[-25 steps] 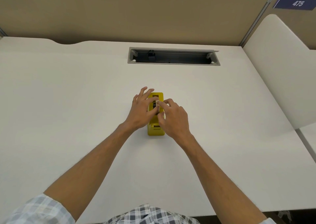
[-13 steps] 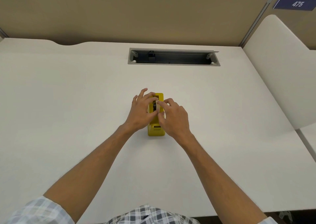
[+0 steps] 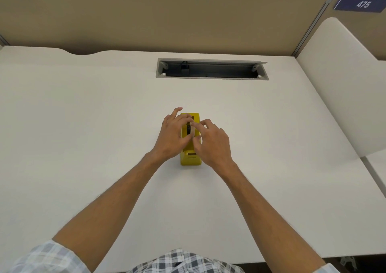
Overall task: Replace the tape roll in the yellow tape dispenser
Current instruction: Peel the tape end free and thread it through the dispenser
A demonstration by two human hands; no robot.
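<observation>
A pale table [image 3: 83,126] fills the cubicle, with a tan partition behind and an open cable tray [image 3: 211,69] set into its far middle. The left hand [image 3: 171,138] is on the left flank of the yellow tape dispenser [image 3: 190,158], thumb and forefinger closed on the tape roll [image 3: 192,129] seated in its well, other fingers fanned. From the right, the right hand [image 3: 213,143] pinches the same roll. Over the last second almost nothing has shifted; both hands keep that pinch. The roll probably hasn't come free yet, so removal is barely begun.
</observation>
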